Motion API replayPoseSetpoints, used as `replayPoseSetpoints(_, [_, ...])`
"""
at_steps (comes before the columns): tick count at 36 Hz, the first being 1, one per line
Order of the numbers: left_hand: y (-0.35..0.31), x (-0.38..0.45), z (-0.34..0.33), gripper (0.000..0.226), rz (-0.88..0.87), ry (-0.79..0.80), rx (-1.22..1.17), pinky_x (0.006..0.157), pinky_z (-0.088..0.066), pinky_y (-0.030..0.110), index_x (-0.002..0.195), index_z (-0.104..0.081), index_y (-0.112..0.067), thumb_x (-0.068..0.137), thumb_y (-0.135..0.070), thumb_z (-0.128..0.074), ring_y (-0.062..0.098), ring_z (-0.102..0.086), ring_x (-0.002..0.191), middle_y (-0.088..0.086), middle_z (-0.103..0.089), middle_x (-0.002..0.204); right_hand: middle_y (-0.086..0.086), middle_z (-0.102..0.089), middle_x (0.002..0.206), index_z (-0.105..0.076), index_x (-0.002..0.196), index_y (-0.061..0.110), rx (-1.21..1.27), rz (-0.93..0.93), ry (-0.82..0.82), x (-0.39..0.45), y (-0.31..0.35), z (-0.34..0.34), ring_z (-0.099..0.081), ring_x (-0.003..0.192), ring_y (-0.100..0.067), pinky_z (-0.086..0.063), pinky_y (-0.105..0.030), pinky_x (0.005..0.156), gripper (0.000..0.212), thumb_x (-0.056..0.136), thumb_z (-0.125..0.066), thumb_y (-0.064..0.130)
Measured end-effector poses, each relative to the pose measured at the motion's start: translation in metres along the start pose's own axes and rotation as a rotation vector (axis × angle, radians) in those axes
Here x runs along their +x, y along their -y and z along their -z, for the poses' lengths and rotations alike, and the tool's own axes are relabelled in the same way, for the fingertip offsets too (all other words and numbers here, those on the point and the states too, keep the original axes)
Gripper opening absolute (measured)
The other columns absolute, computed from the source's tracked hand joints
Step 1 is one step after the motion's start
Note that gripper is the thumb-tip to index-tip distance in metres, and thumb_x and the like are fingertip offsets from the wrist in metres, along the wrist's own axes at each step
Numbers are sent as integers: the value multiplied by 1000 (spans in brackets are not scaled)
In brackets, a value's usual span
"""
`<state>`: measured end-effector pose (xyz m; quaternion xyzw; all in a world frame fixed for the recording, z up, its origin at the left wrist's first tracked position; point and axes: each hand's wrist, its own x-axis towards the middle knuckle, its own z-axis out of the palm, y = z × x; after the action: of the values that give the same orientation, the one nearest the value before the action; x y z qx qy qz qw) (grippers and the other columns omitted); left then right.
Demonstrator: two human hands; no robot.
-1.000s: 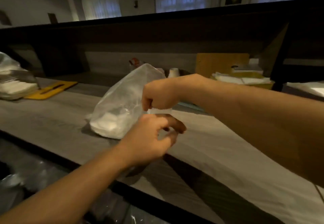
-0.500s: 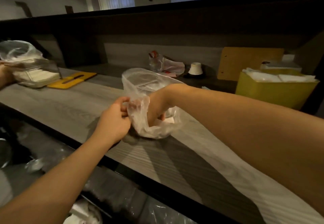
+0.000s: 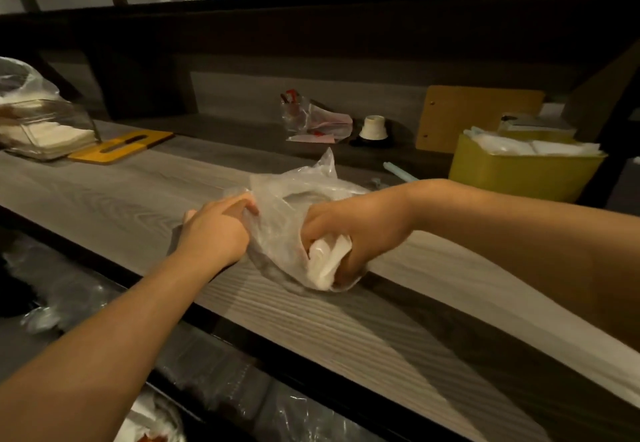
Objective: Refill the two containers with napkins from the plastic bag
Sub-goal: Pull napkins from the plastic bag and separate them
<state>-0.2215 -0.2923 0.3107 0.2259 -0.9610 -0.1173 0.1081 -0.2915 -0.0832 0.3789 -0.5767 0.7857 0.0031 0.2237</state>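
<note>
A clear plastic bag [image 3: 284, 206] lies crumpled on the grey wooden counter [image 3: 121, 199]. My left hand [image 3: 216, 232] pinches the bag's left edge. My right hand [image 3: 353, 233] grips a folded wad of white napkins [image 3: 323, 263] at the bag's near end; whether the hand is inside or outside the film I cannot tell. A clear container [image 3: 45, 133] with white napkins stands at the far left. A yellow container [image 3: 519, 171] with white napkins on top stands at the right.
A yellow lid with a slot [image 3: 121, 146] lies beside the clear container. Another plastic bag [image 3: 20, 78] rises behind it. On the lower back shelf are a small bag [image 3: 311, 121], a white cup [image 3: 373, 127] and a wooden board [image 3: 478, 112]. Plastic-wrapped items lie below the counter's front edge.
The upright, full bag has collapsed flat on the counter. My right hand went from the bag's top down to its near end and now grips the napkins. My left hand shifted to the bag's edge.
</note>
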Motion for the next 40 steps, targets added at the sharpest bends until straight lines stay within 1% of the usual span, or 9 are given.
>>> replayPoseSetpoints(8, [-7, -8, 1, 27, 30, -77, -27, 100, -42, 44, 104, -54, -38, 99, -13, -48, 33, -56, 113, 8, -63, 126, 17, -56, 124, -62, 123, 36, 173, -57, -170, -78, -36, -25, -52, 114, 0, -45, -16, 95, 52, 84, -74, 5])
replayPoseSetpoints(13, [-15, -17, 7, 39, -92, -470, -184, 102, -42, 55, 116, -63, -16, 84, 6, -54, 37, -47, 120, 14, -50, 130, 34, -50, 121, -52, 132, 47, 214, -241, -289, -133, -68, -43, -48, 113, 10, -43, -8, 85, 64, 85, -77, 11])
replayPoseSetpoints(16, [-52, -33, 19, 37, -363, -654, -390, 95, -42, 25, 108, -62, -9, 80, 14, -53, 23, -50, 109, 12, -49, 118, 40, -40, 125, -34, 144, 51, 263, -319, -338, -155, -75, -49, -42, 110, 20, -41, -3, 83, 80, 85, -79, 19])
replayPoseSetpoints(19, [-104, -53, 27, 30, -711, -360, -530, 82, -43, 8, 108, -61, -22, 89, 1, -60, 1, -53, 93, -7, -56, 107, 25, -37, 146, -20, 151, 51, 342, -355, -415, -164, -76, -53, -52, 121, 1, -51, -16, 92, 93, 85, -79, 24])
replayPoseSetpoints(25, [-172, -65, -5, 82, -853, 494, -315, 103, -31, 15, 151, -22, -54, 88, -41, -74, -9, -30, 131, -33, -23, 152, 21, -29, 150, -25, 149, 51, 372, -344, -628, -185, -79, -81, -51, 128, -1, -54, -17, 90, 85, 92, -65, 3])
replayPoseSetpoints(29, [-182, -50, -19, 73, -857, 415, -273, 90, -29, -2, 150, -34, -46, 89, -37, -73, -13, -39, 121, -25, -42, 147, 29, -32, 141, -35, 141, 51, 296, -305, -707, -198, -77, -98, -45, 128, 4, -52, -17, 93, 75, 93, -58, -2])
replayPoseSetpoints(32, [-195, -43, -25, 64, -836, 397, -309, 88, -39, 2, 145, -44, -43, 90, -27, -73, -12, -50, 111, -25, -53, 136, 27, -32, 145, -35, 146, 48, 217, -306, -676, -204, -80, -107, -49, 122, 0, -50, -24, 95, 65, 96, -61, 15])
replayPoseSetpoints(37, [-218, -30, -24, 70, -821, 513, -339, 106, -48, 23, 146, -49, -39, 86, -6, -66, -7, -53, 123, -25, -55, 138, 24, -38, 142, -43, 143, 46, 56, -405, -680, -209, -93, -116, -45, 114, 5, -40, -8, 89, 49, 97, -59, 39])
replayPoseSetpoints(40, [-226, -21, -15, 66, -925, 513, -116, 102, -41, 17, 143, -51, -45, 88, -12, -66, -6, -47, 125, -28, -48, 139, 20, -47, 139, -51, 139, 40, -6, -441, -680, -215, -98, -120, -44, 120, 3, -42, -20, 98, 42, 98, -51, 51])
